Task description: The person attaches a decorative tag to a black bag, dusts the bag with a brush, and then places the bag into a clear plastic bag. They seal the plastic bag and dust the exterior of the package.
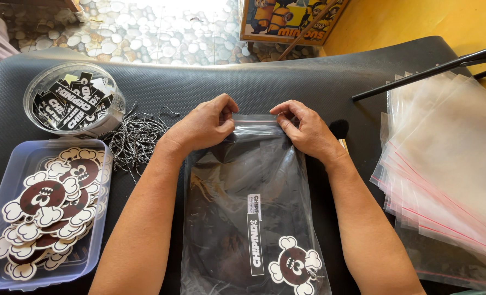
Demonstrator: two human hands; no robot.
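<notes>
Fingertips of both hands pinch the far flap of a clear plastic bag; the left hand grips the strip at about eleven o'clock of the bag, the right hand at one o'clock, thumbs pressed against forefingers on the flap.

Beneath everything lies a black mat, covering the work surface. On it, the bag holds a dark folded garment and runs its long axis from six to twelve o'clock, straight away from the person, so the flap lies at the fingers while the body of the bag lies toward six o'clock between the forearms. Both hands are equally near it.

At three o'clock sits a stack of empty clear bags. At eight o'clock is a rectangular tub of round cartoon stickers, at ten o'clock a round tub of black labels, and beside it a small tangle of speckled cord.
</notes>
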